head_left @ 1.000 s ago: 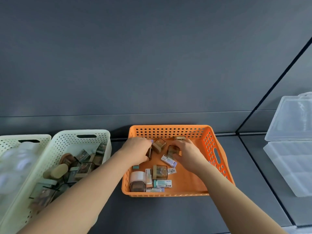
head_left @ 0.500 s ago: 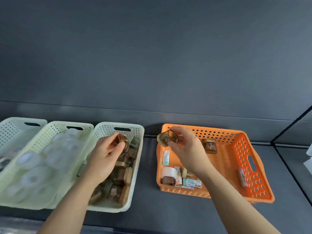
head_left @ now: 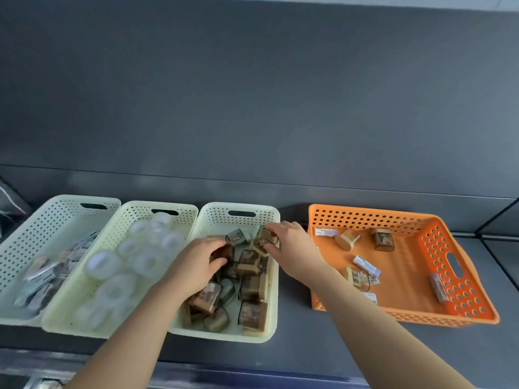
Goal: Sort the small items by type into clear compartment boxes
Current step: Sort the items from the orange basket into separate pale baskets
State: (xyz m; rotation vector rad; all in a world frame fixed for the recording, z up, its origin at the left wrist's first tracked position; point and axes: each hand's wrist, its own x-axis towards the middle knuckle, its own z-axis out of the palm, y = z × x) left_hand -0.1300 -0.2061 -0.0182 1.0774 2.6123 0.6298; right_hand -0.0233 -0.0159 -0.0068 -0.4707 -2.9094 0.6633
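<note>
Pinching a brown case (head_left: 265, 242), the right hand (head_left: 295, 249) should release low into the cream basket (head_left: 211, 220); left hand (head_left: 196, 262) grips another.

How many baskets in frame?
4: far-left pale basket, middle pale basket, right pale basket side by side; orange basket right of them. None looks hidden.

Right hand (head_left: 292, 248) carried brown box (head_left: 264, 242) from orange basket (head_left: 365, 217) over cream basket (head_left: 276, 290). Left hand (head_left: 196, 262) dropped lower inside.
</note>
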